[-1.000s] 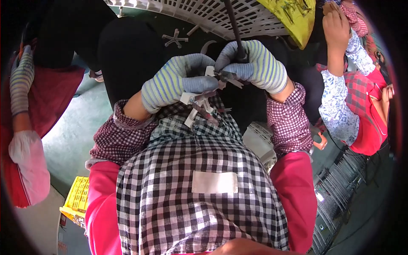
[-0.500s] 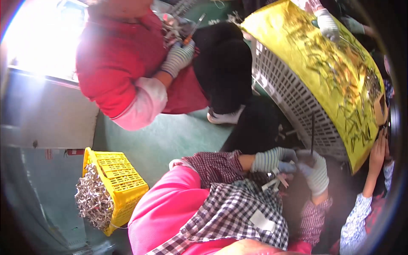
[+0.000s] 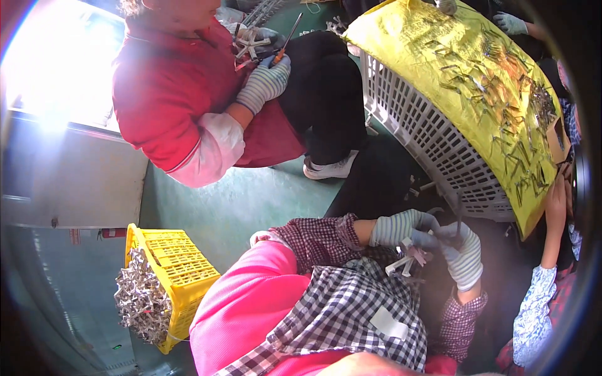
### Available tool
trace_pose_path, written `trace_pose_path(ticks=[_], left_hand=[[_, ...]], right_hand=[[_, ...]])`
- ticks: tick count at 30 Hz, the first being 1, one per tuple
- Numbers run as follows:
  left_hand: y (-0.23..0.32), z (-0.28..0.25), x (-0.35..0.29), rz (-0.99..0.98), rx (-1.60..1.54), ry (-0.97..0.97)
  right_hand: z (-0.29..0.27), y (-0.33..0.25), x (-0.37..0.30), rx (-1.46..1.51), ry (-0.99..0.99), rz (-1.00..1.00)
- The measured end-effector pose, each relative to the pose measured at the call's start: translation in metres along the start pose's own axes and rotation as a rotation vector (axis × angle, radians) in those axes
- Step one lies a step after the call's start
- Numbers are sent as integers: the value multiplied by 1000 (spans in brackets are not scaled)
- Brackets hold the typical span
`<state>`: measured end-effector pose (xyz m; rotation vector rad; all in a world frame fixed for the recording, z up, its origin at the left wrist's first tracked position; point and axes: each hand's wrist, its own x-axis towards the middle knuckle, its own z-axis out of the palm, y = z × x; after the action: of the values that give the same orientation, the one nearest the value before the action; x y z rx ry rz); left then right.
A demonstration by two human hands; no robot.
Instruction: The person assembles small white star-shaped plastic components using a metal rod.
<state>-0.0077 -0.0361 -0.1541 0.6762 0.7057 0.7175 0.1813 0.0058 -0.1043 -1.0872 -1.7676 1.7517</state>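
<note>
My left hand (image 3: 401, 229), in a striped white glove with grey fingertips, closes on a small white branched piece (image 3: 409, 258) above my checked apron. Close beside it, my right hand (image 3: 463, 254), gloved alike, is curled round a tool with a thin dark shaft (image 3: 459, 212) that points away from me. The tool's handle is hidden in the fingers, so its exact kind does not show. The two hands nearly touch at the fingertips, and the point where they meet is blurred.
At the left lies a yellow basket (image 3: 188, 266) with many white branched pieces (image 3: 143, 301) at its opening. Across from me a person in red (image 3: 163, 106) holds an orange-handled tool (image 3: 279, 57). A grey crate (image 3: 433, 141) bears a yellow sheet (image 3: 451, 81) strewn with thin metal strips.
The dark shaft in my right hand now looks shorter and fainter. The white piece in my left hand has turned slightly. Beyond the yellow sheet, another person's gloved hand has drawn back.
</note>
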Motion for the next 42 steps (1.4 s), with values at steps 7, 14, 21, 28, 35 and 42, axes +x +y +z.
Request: trace_pose_path(ticks=[7,14,21,28,35,42], left_hand=[[9,-19,-7,213,343,-24],[5,-23,-14,114,-15,-29],[-3,-22,-9,111,-13,0],[2,-26,-6,104,83,47],[3,-29,-4,114,41,-2],[7,-26,-4,111,7,-16]], right_hand=[[5,-16,20,-493,0,-208],[1,1,15,-32,-32,-89],[-3,6,18,-41,-118,-87],[0,4,27,19,-74,-63],[-4,7,31,-45,-144,-222],[-5,8,30,-22,-111,-187]])
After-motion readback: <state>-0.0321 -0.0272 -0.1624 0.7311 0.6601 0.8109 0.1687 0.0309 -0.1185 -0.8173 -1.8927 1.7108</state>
